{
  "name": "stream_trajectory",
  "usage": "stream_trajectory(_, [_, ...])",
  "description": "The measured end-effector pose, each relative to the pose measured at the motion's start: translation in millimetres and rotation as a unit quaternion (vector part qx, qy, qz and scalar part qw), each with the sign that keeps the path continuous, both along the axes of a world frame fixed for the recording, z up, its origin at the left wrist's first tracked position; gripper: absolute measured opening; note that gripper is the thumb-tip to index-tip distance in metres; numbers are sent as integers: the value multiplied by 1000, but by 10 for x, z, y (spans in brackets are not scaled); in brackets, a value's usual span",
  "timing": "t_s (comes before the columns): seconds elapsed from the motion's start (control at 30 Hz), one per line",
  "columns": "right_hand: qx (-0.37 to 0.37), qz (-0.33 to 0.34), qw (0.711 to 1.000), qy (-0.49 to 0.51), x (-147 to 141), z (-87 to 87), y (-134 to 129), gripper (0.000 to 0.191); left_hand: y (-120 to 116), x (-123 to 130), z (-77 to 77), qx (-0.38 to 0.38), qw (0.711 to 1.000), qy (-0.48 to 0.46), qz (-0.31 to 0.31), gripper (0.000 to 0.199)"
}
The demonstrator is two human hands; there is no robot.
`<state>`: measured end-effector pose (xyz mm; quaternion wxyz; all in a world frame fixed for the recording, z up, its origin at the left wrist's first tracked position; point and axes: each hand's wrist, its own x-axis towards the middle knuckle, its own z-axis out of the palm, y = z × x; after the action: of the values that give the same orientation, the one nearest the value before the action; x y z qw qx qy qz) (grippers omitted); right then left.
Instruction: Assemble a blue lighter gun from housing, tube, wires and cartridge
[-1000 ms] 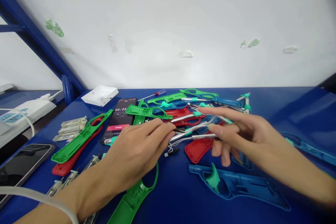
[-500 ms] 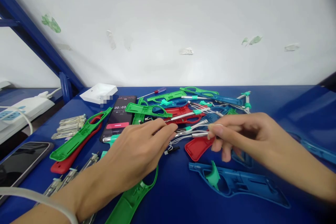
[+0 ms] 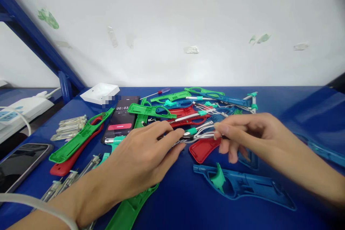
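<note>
"Left hand (image 3: 147, 151) first: how was it?"

"Palm down, thumb and forefinger bent toward each other with a narrow gap at the tips. A black piece (image 3: 188, 137) showed beside them; I could not tell whether they gripped it."

"And the right hand (image 3: 242, 134)?"

"Thumb and forefinger met in a pinch on the white wires (image 3: 202, 135), the other fingers loosely curled."

"Where were those wires?"

"Between the hands. I made them the middle of a clock laid over the view: left hand near nine o'clock, right hand at three."

"What lay around?"

"Just beside them at six, a red shell half (image 3: 201, 151). Between four and five, a blue shell half (image 3: 256, 187) with a teal curved piece (image 3: 219, 178) at its loop. Between seven and eight, a green shell half (image 3: 126, 210), partly hidden by the left arm."

"Farther off?"

"A phone (image 3: 121, 113) showing a timer, between nine and ten, and a screwdriver (image 3: 163, 91) between ten and eleven."
</note>
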<state>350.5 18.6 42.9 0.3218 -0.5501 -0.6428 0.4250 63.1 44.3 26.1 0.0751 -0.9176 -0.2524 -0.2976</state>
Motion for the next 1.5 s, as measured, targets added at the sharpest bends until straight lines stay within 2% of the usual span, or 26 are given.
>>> stream_trajectory(0.23, [35,28,999,20,-74,47,8,57,32,-4,-29,7,1000,-18,-11,20])
stream_trajectory(0.63, [62,0,998,-23,-103,40,10,38,3,-3,-29,-12,998,-54,3,20])
stream_trajectory(0.97, [86,-2,995,-46,-119,2,-29,45,-17,17,-21,-9,999,-49,8,19])
stream_trajectory(1.2, [86,-4,996,-30,-174,13,-44,44,-3,-13,-48,3,1000,-24,-6,22])
stream_trajectory(1.5, [99,-4,995,-30,-199,18,-62,36,-58,19,6,-27,999,-40,-15,15])
